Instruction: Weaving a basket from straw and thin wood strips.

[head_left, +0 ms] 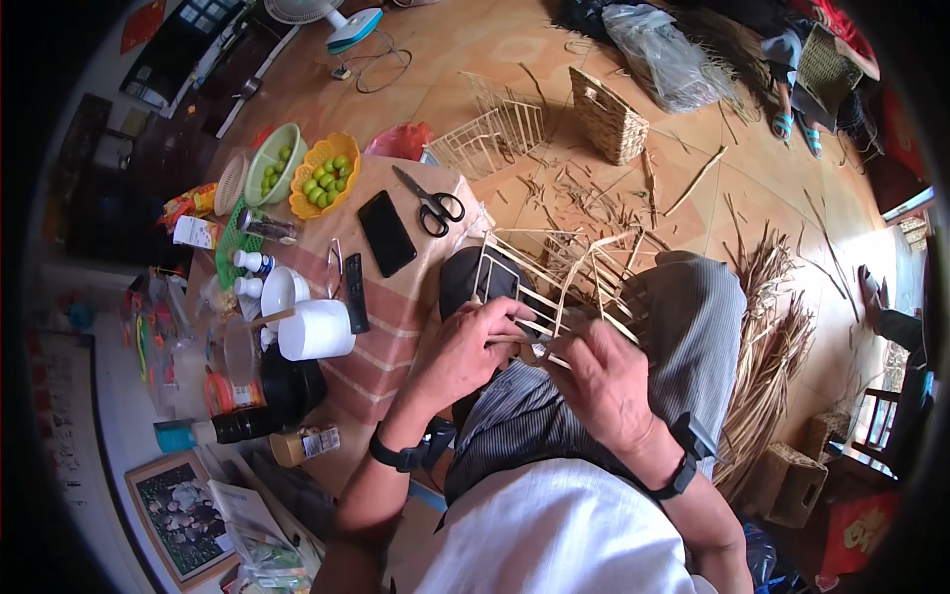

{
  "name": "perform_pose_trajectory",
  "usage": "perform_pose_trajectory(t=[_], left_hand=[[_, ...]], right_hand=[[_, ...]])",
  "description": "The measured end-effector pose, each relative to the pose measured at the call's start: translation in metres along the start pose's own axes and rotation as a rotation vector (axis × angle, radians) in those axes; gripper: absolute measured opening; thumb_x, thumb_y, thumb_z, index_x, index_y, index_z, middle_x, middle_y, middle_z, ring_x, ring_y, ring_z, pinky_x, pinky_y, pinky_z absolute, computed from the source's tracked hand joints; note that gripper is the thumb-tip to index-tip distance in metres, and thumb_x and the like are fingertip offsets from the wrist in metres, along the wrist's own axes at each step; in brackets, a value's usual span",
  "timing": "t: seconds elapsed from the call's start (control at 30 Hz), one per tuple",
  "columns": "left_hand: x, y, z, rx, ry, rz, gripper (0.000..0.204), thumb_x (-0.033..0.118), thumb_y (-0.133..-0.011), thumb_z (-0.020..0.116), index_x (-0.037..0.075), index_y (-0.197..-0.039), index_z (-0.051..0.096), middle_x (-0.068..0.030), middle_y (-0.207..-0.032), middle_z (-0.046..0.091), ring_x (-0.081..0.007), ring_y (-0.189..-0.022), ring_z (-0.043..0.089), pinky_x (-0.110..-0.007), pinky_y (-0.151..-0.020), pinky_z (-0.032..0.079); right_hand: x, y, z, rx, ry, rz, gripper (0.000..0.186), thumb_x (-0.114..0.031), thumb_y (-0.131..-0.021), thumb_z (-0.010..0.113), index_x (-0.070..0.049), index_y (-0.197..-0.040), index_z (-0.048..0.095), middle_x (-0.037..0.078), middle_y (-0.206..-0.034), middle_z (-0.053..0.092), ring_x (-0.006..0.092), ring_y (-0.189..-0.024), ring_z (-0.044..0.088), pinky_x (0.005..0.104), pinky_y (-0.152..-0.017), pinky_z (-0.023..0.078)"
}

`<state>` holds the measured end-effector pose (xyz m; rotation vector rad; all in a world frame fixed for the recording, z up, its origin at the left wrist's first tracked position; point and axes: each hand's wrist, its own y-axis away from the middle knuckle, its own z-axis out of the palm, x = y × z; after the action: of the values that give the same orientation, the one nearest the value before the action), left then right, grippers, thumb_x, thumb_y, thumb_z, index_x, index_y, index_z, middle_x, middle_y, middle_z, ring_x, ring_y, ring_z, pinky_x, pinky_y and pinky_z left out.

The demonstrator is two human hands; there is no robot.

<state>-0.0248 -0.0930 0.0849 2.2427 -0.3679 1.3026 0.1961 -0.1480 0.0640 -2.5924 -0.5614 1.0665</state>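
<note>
The worktop (pixel 388 332) is covered with striped cloth. Beyond its right edge, an open frame (pixel 567 284) of thin pale strips is held above the lap. The left hand (pixel 463 348) and right hand (pixel 606 381) are placed close together and clamped on its near side; fingertip contact is partly hidden. Near the far edge, round green fruits are held in a pale green bowl (pixel 254 176) and a yellow scalloped bowl (pixel 309 207). The contents of the white cylindrical container (pixel 319 332) cannot be made out.

- Shows a glossy, orange-tan tiled floor (pixel 465 45).
- Brightens toward a daylit opening (pixel 916 236) at far right.
- Includes a draped table (pixel 381 358) and pale left wall (pixel 122 396).
</note>
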Motion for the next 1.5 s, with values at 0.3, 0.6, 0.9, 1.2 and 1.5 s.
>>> perform_pose_trajectory(t=[0.3,0.6,0.9,1.2,1.5], left_hand=[[0.006,0.000,-0.004,-0.047,-0.115,0.051,0.035,0.000,-0.096,0.063,0.005,-0.131,0.059,-0.0153,-0.104,0.078,-0.0337,-0.101,0.073,-0.043,-0.090,0.056],[-0.012,0.011,-0.002,0.052,-0.076,0.144,0.033,0.004,-0.101,0.064,0.003,-0.133,0.059,-0.0101,-0.107,0.067,-0.0186,-0.102,0.067,-0.035,-0.090,0.058],[-0.028,0.010,0.019,0.285,0.168,0.128,0.023,0.003,-0.100,0.071,0.003,-0.120,0.060,-0.0061,-0.103,0.071,-0.0143,-0.093,0.072,-0.030,-0.083,0.059],[-0.036,0.008,0.021,0.306,0.063,0.256,0.027,0.010,-0.102,0.072,0.002,-0.126,0.062,-0.0064,-0.102,0.075,-0.0152,-0.097,0.073,-0.031,-0.087,0.056],[-0.020,0.018,0.020,0.326,-0.031,0.185,0.024,0.017,-0.106,0.065,0.003,-0.126,0.067,-0.0106,-0.113,0.074,-0.0213,-0.106,0.071,-0.032,-0.089,0.056]], right_hand=[[-0.005,0.023,0.020,-0.151,0.089,-0.075,0.026,-0.021,-0.085,0.085,-0.008,-0.101,0.068,0.006,-0.093,0.058,0.0263,-0.077,0.067,0.0384,-0.066,0.056],[-0.012,0.036,0.012,-0.286,-0.483,0.310,0.015,-0.015,-0.099,0.075,-0.003,-0.104,0.067,0.018,-0.077,0.067,0.0405,-0.065,0.066,0.0463,-0.062,0.054],[-0.029,0.024,-0.008,-0.429,-0.784,0.588,0.019,-0.016,-0.109,0.065,0.001,-0.101,0.065,0.013,-0.074,0.055,0.0192,-0.065,0.047,0.0362,-0.064,0.048],[-0.033,-0.009,-0.026,-0.367,-1.080,0.739,0.033,-0.023,-0.111,0.064,0.000,-0.088,0.064,-0.005,-0.074,0.052,0.0064,-0.068,0.041,0.0267,-0.058,0.038],[0.032,-0.072,-0.015,-0.166,-1.879,1.257,0.026,-0.026,-0.114,0.055,-0.003,-0.106,0.065,-0.001,-0.071,0.061,0.0073,-0.047,0.042,0.0235,-0.045,0.038]])
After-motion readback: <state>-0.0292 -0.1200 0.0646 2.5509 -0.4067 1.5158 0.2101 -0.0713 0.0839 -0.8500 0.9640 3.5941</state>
